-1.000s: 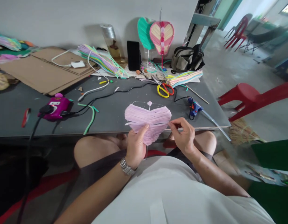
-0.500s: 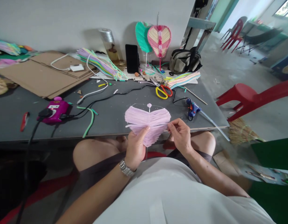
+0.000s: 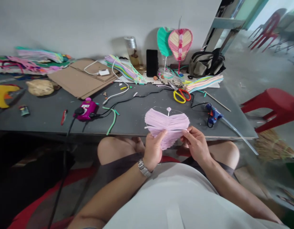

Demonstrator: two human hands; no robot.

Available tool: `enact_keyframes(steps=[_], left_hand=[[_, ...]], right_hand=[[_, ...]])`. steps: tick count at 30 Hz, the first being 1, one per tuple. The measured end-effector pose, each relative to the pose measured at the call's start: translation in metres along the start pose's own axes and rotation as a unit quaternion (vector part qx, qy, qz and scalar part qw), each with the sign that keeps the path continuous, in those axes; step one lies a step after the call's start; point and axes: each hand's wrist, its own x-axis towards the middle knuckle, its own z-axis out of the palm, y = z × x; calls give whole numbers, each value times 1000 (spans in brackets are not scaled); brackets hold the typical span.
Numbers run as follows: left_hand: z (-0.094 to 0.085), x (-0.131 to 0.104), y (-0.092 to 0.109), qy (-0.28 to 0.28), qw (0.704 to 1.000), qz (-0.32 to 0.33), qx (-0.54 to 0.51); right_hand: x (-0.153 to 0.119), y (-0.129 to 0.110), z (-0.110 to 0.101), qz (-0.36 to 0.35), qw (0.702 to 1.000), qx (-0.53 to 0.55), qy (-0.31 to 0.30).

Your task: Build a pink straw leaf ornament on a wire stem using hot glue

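A lilac heart-shaped fan of fuzzy pipe cleaners on a thin wire frame is held above the table's front edge. A gap runs across its middle, and one strip end pokes out at the left. A small pale knob tops the centre stem. My left hand, with a metal watch on the wrist, grips the lower part of the fan, thumb on its face. At the fan's right edge my right hand is closed in a pinch on the ends of the pipe cleaners; the fingertips partly hide what they hold.
Scissors and a blue glue gun lie beyond the fan. A magenta power block trails cords across the table. Pipe-cleaner bundles, cardboard, a phone and two finished-looking fans line the wall. A red stool stands right.
The camera view has turned left, so everything sits further right in the picture. My right hand has shifted slightly closer in over the fan's right edge. My left hand keeps its grip.
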Motion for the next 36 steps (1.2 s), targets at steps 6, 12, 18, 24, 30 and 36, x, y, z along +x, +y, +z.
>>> enact_keyframes(steps=[6, 12, 18, 24, 30, 36], left_hand=[[-2, 2, 1, 10, 1000, -6, -2], [1, 2, 2, 38, 999, 1, 4], [5, -1, 3, 12, 1000, 8, 10], [0, 0, 5, 1, 1000, -2, 23], [-6, 3, 2, -17, 998, 28, 56], [-12, 6, 1, -12, 996, 42, 83]], right_hand=[[0, 3, -4, -55, 996, -71, 17], [-6, -11, -11, -435, 802, -398, 96], [-5, -17, 12, -514, 667, -537, -52], [4, -20, 13, -481, 664, -565, -92], [9, -30, 11, -471, 647, -590, -104], [9, -34, 17, -466, 638, -596, -145]])
